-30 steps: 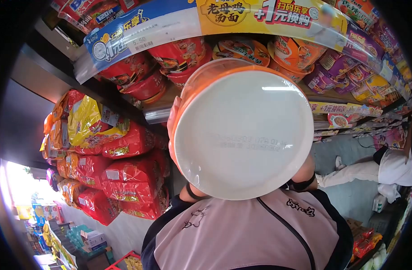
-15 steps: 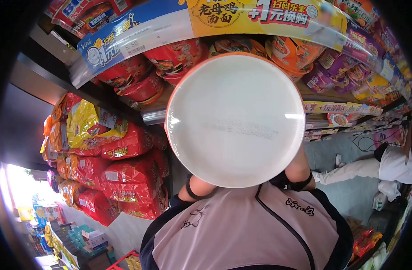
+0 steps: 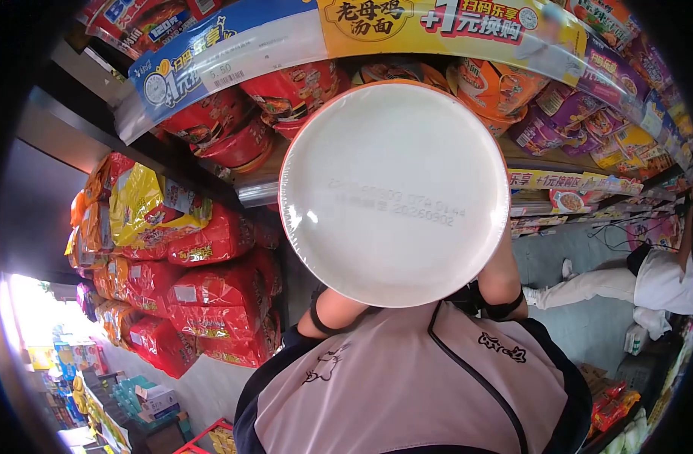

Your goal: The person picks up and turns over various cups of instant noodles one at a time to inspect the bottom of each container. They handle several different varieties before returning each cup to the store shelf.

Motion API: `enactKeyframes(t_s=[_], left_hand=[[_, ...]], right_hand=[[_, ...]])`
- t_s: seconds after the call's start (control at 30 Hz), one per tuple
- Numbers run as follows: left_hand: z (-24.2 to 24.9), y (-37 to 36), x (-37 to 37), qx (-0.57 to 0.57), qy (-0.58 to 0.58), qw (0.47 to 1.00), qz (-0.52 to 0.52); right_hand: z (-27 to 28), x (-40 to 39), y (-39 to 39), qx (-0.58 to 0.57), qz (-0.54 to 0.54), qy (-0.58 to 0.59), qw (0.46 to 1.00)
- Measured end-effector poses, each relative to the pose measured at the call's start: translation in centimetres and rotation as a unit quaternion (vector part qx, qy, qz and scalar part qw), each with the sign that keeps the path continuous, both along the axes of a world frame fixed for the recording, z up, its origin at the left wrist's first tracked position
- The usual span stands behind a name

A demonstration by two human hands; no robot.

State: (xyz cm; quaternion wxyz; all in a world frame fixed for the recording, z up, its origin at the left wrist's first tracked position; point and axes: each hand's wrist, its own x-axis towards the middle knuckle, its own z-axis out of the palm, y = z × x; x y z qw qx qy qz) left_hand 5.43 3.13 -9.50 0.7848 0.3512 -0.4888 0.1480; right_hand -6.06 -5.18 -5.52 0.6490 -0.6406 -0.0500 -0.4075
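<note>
A large round instant noodle bowl (image 3: 395, 250) fills the middle of the view, its white underside turned toward me. Two lines of faint dotted print run across that base, and an orange edge shows along the top rim. From the lower left my left hand (image 3: 336, 309) reaches behind the bowl; only the wrist and forearm with a dark band show. On the other side my right hand (image 3: 500, 281) also goes behind it, with a dark band round the forearm. The bowl hides the fingers of both hands, but it is held up between them.
Behind the bowl, a shelf (image 3: 547, 160) carries red bowls (image 3: 237, 147), orange bowls (image 3: 497, 87) and purple cups (image 3: 573, 113) under a price strip (image 3: 278, 45). Red noodle packs (image 3: 218, 303) are stacked at left. A person in light trousers (image 3: 596, 287) is at right.
The bowl has shifted slightly up and tilted, so the print on its base reads more sharply and sits higher. Both hands stay behind it.
</note>
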Motion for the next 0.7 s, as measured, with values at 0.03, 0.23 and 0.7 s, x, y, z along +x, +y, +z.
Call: enactKeyframes(t_s=[0.03,0.23,0.7], left_hand=[[0.0,0.0,0.0,0.0,0.0,1.0,0.0],[-0.2,-0.1,0.0,-0.003,0.002,1.0,0.012],[0.0,-0.7,0.9,-0.015,-0.006,0.999,0.033]], right_hand=[[0.1,0.1,-0.1,-0.006,-0.003,0.001,1.0],[1.8,0.0,0.8,0.069,0.009,0.014,0.997],[-1.1,-0.9,0.2,0.014,-0.042,0.038,0.998]])
